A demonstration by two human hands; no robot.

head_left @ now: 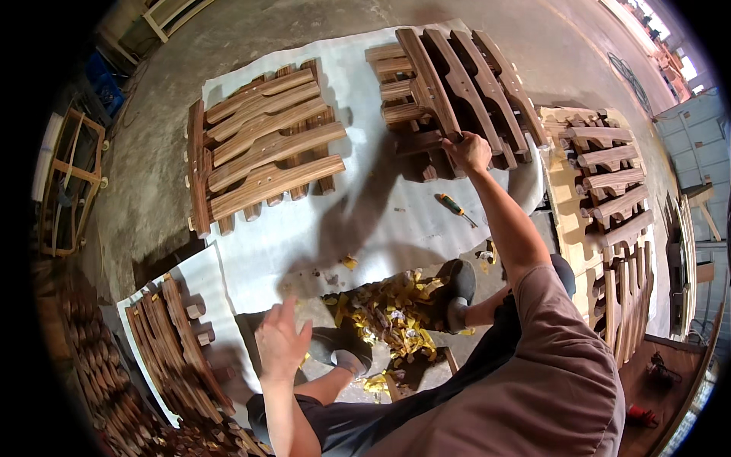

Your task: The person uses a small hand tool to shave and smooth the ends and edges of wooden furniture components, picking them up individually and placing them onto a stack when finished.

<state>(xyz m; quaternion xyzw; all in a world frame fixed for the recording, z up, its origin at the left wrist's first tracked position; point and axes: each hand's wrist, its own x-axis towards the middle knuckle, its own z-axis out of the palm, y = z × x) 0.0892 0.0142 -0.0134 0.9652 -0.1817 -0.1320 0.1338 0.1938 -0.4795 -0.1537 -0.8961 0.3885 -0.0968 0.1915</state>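
Note:
My right hand (470, 152) is closed around the near end of a dark brown shaped wooden bar (429, 84), the leftmost of the upper bars in a stack at the back right. More bars of the same curved shape (476, 85) lie beside it, across a layer of crosswise pieces (397, 90). Lower down on the left, my left hand (280, 340) is raised in the air with its fingers apart and nothing in it. A screwdriver (455, 208) with a green and orange handle rests on the white sheet (358, 221) near my right forearm.
Another stack of striped wooden bars (266, 145) sits left on the sheet. More bars are piled at lower left (179, 343) and on the right (613, 179). Yellow scraps (388, 312) litter the floor between my feet. A wooden frame (72, 179) stands far left.

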